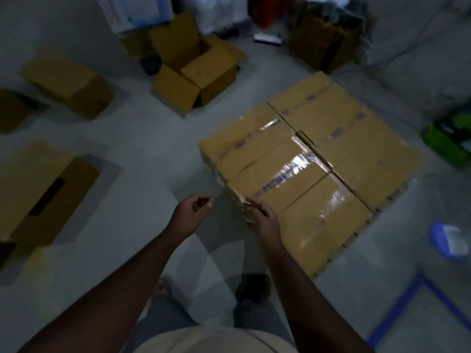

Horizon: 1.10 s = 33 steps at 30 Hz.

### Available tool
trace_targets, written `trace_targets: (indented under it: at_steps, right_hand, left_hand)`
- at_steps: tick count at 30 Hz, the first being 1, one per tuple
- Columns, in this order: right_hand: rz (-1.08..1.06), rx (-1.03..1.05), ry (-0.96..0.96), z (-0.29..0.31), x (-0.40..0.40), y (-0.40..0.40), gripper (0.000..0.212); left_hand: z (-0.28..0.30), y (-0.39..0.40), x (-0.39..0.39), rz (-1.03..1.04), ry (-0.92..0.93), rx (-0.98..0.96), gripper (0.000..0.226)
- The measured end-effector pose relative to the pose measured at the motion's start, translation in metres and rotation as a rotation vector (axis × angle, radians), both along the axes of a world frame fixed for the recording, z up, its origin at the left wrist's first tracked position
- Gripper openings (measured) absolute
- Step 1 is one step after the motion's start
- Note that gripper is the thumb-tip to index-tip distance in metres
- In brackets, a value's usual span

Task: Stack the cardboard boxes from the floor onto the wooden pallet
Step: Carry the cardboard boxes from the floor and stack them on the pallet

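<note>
Cardboard boxes (305, 159) (taped) covering pallet (356, 235), open box (198, 72)

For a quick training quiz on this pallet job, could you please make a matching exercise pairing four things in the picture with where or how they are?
Things:
1. open box
2. taped boxes
3. green object
4. right hand

Places or states:
A. at the near corner of the stack
B. far right, on the floor
C. packed in a layer on the pallet
D. on the floor, flaps up

Pairs: 1-D, 2-C, 3-B, 4-A
</note>
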State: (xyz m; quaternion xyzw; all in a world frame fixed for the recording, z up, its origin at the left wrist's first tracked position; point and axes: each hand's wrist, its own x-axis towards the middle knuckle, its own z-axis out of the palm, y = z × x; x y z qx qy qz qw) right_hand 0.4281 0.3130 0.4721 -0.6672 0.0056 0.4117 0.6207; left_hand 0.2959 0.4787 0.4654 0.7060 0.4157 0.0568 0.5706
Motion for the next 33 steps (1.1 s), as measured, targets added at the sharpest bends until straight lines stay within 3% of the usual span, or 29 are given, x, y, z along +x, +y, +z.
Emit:
trace_targets:
  at_steps: [8, 15, 19, 25, 33]
  right_hand:
    - [0.327, 0.013, -0.031, 0.031, -0.166, 0.187, 0.017]
    - [0.556, 0.083, 0.029, 0.069, -0.318, 0.357, 0.037]
    - [0.648, 0.037, 0.041, 0.064, -0.370, 0.424, 0.020]
    - [0.661, -0.019, 0.175, 0.022, -0.418, 0.545, 0.023]
    - [0.654, -0.099, 0.331, -0.057, -0.483, 0.762, 0.013]
  left_hand:
    - [0.013, 0.121, -0.235, 0.360, -0.042, -0.055, 0.023]
    - [0.029, 0.242, -0.402, 0.506, 0.002, -0.032, 0.021]
    - [0.030, 0.305, -0.445, 0.585, 0.007, -0.013, 0.026]
    - [0.001, 0.417, -0.490, 0.630, 0.045, -0.009, 0.025]
    - [-0.064, 0.631, -0.537, 0.671, 0.162, -0.041, 0.019]
